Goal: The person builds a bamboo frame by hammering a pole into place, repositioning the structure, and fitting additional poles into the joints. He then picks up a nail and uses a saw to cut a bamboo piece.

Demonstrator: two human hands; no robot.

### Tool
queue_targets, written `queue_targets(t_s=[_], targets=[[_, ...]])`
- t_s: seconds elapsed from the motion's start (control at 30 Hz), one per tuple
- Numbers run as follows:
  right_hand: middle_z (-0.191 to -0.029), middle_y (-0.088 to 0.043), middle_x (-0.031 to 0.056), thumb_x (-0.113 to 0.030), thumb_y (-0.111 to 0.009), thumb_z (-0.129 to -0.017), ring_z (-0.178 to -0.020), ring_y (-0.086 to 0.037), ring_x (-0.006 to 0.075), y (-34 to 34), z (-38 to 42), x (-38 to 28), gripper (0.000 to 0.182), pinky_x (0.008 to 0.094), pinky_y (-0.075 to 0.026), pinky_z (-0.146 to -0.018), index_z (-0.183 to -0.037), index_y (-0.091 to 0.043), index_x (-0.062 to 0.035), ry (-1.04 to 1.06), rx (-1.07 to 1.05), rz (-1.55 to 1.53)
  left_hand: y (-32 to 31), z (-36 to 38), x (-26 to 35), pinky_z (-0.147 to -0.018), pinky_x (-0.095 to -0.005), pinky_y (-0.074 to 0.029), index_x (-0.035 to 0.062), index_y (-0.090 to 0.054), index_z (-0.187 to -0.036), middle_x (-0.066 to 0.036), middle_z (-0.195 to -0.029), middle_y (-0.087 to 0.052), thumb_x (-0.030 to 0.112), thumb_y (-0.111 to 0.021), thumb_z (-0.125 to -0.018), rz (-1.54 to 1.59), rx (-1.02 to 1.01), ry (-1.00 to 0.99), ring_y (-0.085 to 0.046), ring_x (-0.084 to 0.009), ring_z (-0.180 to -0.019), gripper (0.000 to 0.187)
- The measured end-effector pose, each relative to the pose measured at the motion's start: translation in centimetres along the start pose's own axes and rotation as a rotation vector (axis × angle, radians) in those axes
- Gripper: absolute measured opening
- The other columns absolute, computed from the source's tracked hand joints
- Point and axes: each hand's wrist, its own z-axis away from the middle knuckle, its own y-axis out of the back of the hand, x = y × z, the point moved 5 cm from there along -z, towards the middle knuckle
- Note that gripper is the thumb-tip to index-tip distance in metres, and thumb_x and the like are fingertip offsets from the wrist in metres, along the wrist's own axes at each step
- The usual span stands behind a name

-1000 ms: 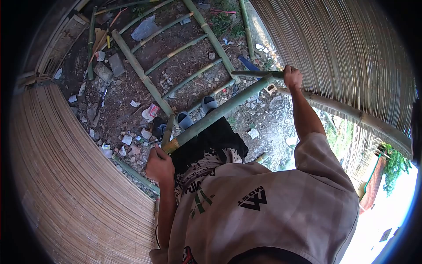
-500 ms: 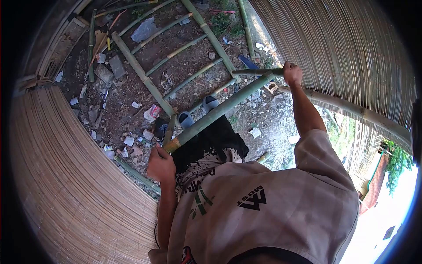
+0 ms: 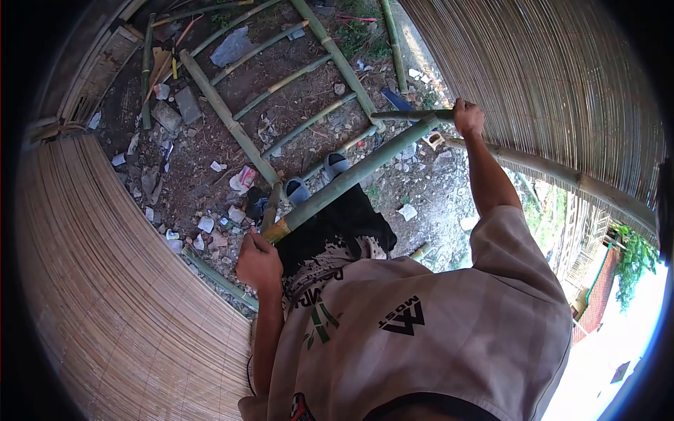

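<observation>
Frame [image 3: 354, 173] is bridging your left hand [image 3: 260, 262] and right hand [image 3: 469, 120], both grasping it; you're seemingly steadying. Shifting is probably needing balance.

The near crossbar [image 3: 358, 173] is green, turning orange-tan at its left end. The bamboo frame [image 3: 344, 67] has green rails and rungs mixing green with straw yellow. The taupe shirt [image 3: 449, 316] bears black lettering and a green print; black shorts [image 3: 351, 216] show pale splashes. Fine tan stripes cover the left mat [image 3: 126, 281] and browner right mat [image 3: 554, 84]. The far board [image 3: 397, 99] is blue.
</observation>
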Motion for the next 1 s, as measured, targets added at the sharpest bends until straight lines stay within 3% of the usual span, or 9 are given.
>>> queue_targets(t_s=[0.57,0.67,0.93,1.0], targets=[[-0.102,-0.067,0.0241,-0.039,-0.038,-0.089,-0.096,-0.061,0.049,0.9,0.2,-0.5,0.047,0.0523,-0.047,-0.089,-0.093,-0.069,-0.0042,-0.075,0.01,-0.054,-0.1,0.0,-0.1,-0.049,-0.047,-0.046,0.01,-0.064,-0.08,-0.012,-0.069,-0.066,0.034,-0.049,-0.098,0.021,0.048,-0.001,-0.063,-0.0358,-0.058,0.034],[-0.103,-0.067,0.024,-0.039,-0.037,-0.089,-0.096,-0.061,0.0483,0.8,0.0,-0.9,0.047,0.052,-0.047,-0.088,-0.093,-0.07,-0.0053,0.065,0.006,0.006,-0.1,0.1,-0.2,-0.048,-0.0467,-0.047,0.0102,-0.063,-0.078,-0.012,-0.067,-0.065,0.034,-0.049,-0.098,0.026,0.067,0.0,-0.063,-0.0354,-0.057,0.034],[-0.103,-0.067,0.0233,-0.036,-0.035,-0.091,-0.097,-0.062,0.0463,1.7,0.6,-1.9,0.047,0.0511,-0.048,-0.089,-0.094,-0.069,-0.0024,0.098,-0.015,0.027,0.0,0.0,-0.2,-0.047,-0.0461,-0.047,0.0105,-0.063,-0.076,-0.011,-0.066,-0.065,0.034,-0.05,-0.098,0.053,0.086,0.017,-0.064,-0.0348,-0.057,0.035],[-0.102,-0.066,0.0268,-0.038,-0.036,-0.091,-0.097,-0.062,0.0463,1.6,0.4,-1.3,0.051,0.0515,-0.047,-0.09,-0.096,-0.069,-0.0006,-0.027,0.001,-0.029,0.1,0.0,0.0,-0.047,-0.0461,-0.047,0.0107,-0.064,-0.076,-0.011,-0.066,-0.065,0.035,-0.05,-0.098,0.056,0.082,0.024,-0.064,-0.0346,-0.057,0.035]])
